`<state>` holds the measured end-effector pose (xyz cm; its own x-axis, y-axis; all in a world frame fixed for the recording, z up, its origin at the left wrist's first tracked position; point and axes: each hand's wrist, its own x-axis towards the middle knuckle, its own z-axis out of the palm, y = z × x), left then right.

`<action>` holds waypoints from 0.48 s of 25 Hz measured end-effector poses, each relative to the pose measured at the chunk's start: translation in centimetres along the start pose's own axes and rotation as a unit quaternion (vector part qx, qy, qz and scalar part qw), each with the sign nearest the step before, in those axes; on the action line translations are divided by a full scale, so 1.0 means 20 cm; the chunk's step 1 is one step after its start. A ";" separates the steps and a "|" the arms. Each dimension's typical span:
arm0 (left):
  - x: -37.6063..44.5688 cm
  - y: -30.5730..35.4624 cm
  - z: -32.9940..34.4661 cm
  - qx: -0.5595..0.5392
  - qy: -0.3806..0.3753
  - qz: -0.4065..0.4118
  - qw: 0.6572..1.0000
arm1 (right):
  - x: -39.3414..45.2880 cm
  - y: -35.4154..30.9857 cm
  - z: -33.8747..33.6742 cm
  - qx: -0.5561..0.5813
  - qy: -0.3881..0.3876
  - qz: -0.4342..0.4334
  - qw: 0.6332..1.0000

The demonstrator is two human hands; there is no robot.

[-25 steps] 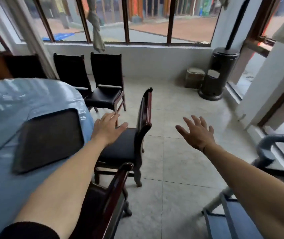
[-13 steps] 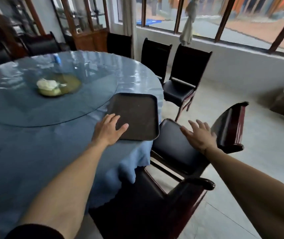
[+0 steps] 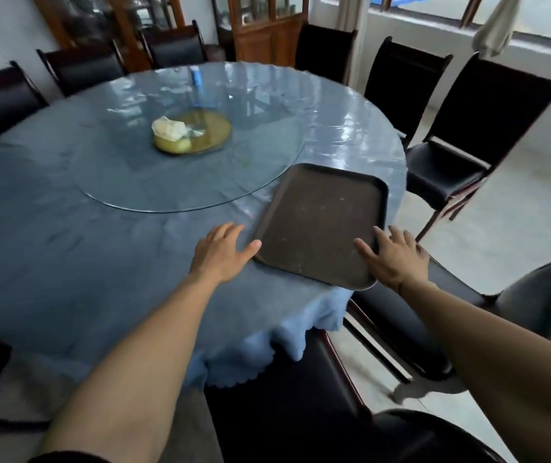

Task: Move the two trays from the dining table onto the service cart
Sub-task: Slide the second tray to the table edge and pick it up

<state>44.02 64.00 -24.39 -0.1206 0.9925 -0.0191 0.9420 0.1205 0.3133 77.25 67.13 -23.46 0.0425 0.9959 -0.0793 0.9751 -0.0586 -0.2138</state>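
A dark brown rectangular tray (image 3: 321, 222) lies flat at the near right edge of the round dining table (image 3: 67, 248), its near corner jutting slightly past the edge. My left hand (image 3: 222, 253) is spread open on the blue cloth, thumb tip touching the tray's left rim. On the other side, my right hand (image 3: 392, 257) is open too, fingers resting over the tray's near right rim. Neither hand grips the tray. Only this one tray is in view, and the service cart is out of sight.
A glass turntable (image 3: 180, 152) with a yellow dish (image 3: 194, 135) and a white lump sits mid-table. Dark chairs ring the table; one chair (image 3: 461, 155) stands right of the tray, another chair (image 3: 301, 396) directly below my arms. Wooden cabinets line the back wall.
My view has swung left from the floor and cart back onto the table. Both hands have moved in to either side of the tray; the right hand came off the chair seat onto the tray's rim.
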 end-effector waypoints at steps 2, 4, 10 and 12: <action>0.08 0.02 0.06 0.003 -0.013 -0.011 1.000 | 0.10 0.02 0.05 0.005 -0.014 0.000 1.000; 0.19 0.05 0.12 0.003 -0.027 -0.028 0.999 | 0.21 0.05 0.09 0.004 -0.014 -0.001 1.000; 0.52 0.10 0.27 -0.006 -0.063 -0.065 0.996 | 0.52 0.20 0.19 -0.013 -0.023 0.017 0.999; 0.62 0.10 0.32 -0.008 -0.078 -0.083 0.993 | 0.60 0.24 0.23 -0.016 -0.029 0.030 0.999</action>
<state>46.41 76.72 -30.00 -0.2232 0.9501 -0.2178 0.9080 0.2839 0.3082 81.44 78.59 -29.92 0.0904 0.9850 -0.1468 0.9776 -0.1159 -0.1757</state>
